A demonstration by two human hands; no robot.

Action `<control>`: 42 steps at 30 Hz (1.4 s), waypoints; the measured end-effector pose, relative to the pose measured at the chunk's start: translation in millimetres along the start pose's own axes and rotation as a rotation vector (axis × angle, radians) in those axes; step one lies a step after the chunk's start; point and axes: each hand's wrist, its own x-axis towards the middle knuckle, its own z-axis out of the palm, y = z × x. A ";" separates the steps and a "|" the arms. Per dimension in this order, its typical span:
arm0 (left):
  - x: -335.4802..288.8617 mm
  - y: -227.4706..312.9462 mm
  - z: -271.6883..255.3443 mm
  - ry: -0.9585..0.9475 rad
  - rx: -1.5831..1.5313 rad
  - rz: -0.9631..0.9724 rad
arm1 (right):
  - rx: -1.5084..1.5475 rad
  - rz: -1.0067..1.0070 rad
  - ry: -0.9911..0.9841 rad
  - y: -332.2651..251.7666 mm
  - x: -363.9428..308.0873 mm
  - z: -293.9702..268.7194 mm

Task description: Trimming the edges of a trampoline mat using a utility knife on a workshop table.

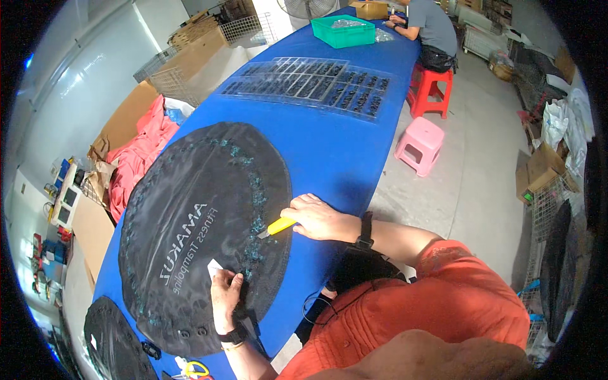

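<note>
On the near half of the blue table lies the round black cover, blue-green bits scattered around it. Toward the table's right edge, the right hand grips a yellow knife, blade out over the cover. Nearer the table's close end, the left hand curls at a white slip; whether pinched, I cannot tell. Pressing too hard could slit the fabric; a skidding blade could nick the left fingers; slack cloth could snag it.

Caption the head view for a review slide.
Right hand holds a yellow utility knife over a round black fabric piece on a blue table while the left hand holds a white tag.
</note>
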 end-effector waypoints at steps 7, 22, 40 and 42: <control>-12.5 14.8 2.0 0.186 0.150 0.025 | 0.029 -0.079 0.179 12.8 -2.5 19.0; -13.3 3.0 -6.6 0.125 0.193 0.006 | 0.292 0.318 0.133 -15.1 10.0 8.1; -0.2 14.0 -1.4 -0.036 -0.114 -0.164 | 0.847 0.495 -0.115 -16.3 15.3 24.9; 4.2 14.9 -1.6 -0.053 -0.168 -0.154 | 0.838 0.461 -0.047 -16.3 13.1 29.5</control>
